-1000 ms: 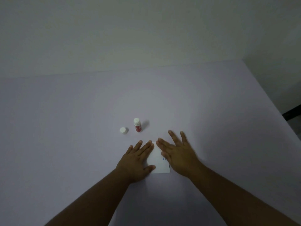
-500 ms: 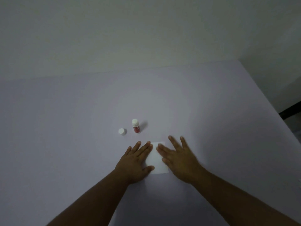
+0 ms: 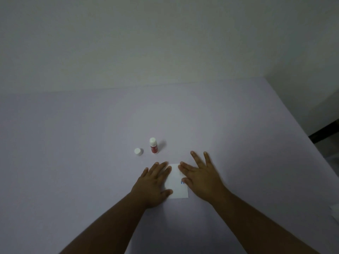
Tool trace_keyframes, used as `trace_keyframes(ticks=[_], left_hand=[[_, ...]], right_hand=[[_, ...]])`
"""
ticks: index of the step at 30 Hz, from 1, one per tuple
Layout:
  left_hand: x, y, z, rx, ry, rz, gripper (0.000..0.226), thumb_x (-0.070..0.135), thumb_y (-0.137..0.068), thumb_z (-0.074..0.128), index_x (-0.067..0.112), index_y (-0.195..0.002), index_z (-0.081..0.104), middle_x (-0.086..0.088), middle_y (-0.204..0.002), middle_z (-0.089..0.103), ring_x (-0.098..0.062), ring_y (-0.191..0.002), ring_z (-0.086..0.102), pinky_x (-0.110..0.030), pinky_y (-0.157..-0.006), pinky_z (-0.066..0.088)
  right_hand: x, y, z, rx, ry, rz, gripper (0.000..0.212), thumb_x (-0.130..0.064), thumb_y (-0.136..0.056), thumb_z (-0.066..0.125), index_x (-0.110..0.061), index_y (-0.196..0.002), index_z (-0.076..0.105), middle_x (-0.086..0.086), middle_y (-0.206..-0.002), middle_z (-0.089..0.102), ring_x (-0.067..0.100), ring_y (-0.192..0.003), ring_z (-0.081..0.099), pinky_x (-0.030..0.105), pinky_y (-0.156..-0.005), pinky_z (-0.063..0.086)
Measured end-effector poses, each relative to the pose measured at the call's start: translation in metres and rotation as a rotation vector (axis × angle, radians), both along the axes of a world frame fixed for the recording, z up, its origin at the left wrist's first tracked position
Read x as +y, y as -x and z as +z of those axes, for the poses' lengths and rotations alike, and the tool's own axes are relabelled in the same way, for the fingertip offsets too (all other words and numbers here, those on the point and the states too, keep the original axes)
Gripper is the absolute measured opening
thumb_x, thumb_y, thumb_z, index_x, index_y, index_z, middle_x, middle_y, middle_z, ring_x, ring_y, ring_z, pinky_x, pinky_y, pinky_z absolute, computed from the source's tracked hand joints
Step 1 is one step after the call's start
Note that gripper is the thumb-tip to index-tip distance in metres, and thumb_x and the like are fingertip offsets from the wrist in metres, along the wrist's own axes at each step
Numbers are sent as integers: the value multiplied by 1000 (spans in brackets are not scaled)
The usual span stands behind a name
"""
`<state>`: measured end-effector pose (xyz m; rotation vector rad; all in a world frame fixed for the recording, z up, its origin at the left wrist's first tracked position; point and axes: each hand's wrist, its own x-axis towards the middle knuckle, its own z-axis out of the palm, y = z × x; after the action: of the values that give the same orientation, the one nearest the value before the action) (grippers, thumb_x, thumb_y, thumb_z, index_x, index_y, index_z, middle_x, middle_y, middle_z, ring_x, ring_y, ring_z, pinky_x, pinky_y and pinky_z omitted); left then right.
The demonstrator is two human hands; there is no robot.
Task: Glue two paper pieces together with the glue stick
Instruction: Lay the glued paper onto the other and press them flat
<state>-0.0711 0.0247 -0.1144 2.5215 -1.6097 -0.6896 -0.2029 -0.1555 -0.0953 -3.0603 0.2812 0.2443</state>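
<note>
Under both flat, open hands (image 3: pixel 153 182) (image 3: pixel 200 177), white paper (image 3: pixel 177 187) with blue print, nothing gripped.

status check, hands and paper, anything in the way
Left hand and right hand open, flat on the white paper. Glue stick upright, uncapped, cap beside it. Nothing in the way.

Pale lavender table (image 3: pixel 73 162) against plain wall (image 3: pixel 165 43)

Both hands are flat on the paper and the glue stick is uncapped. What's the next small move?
Probably lift the left hand and reach for the cap: the glue stick stands open beside it, while the paper already lies pressed flat under both palms, right hand included.
</note>
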Motion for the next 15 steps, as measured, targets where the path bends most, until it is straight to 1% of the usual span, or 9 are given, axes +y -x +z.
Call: trace_keyframes(ticks=[3,6,9,11,15], left_hand=[[-5,3,9,-1,7,14,81,59,-86,42,24,-150,7,2,-159,9,-22,-146,5,-45,-119,12],[-8,3,16,8,43,42,79,56,-83,51,23,-147,19,2,-154,21,-22,-142,18,-44,-116,21],[-7,4,16,14,69,54,74,55,-83,50,20,-144,26,2,-152,25,-23,-140,23,-43,-115,24],[-6,5,15,39,103,75,69,54,-85,48,18,-142,30,1,-151,28,-23,-139,25,-42,-114,25],[-4,3,11,49,195,80,64,52,-84,48,17,-137,40,-2,-144,38,-21,-133,33,-36,-110,30]], right_hand=[[0,-7,5,-10,-4,3,49,-47,-88,40,-26,-131,48,-9,-140,51,34,-143,16,58,-109,-12],[4,-11,7,-10,-25,-24,47,-46,-86,45,-26,-128,49,-6,-139,51,34,-142,17,57,-109,-16],[9,-15,10,-35,-89,-102,45,-42,-82,54,-26,-123,53,-7,-133,56,32,-137,25,52,-112,-11],[11,-17,10,-58,-132,-157,45,-39,-79,60,-26,-122,54,-7,-129,59,29,-132,30,48,-114,-5],[11,-18,10,-73,-194,-208,44,-35,-78,59,-29,-121,55,-8,-127,60,26,-127,35,43,-113,6]])
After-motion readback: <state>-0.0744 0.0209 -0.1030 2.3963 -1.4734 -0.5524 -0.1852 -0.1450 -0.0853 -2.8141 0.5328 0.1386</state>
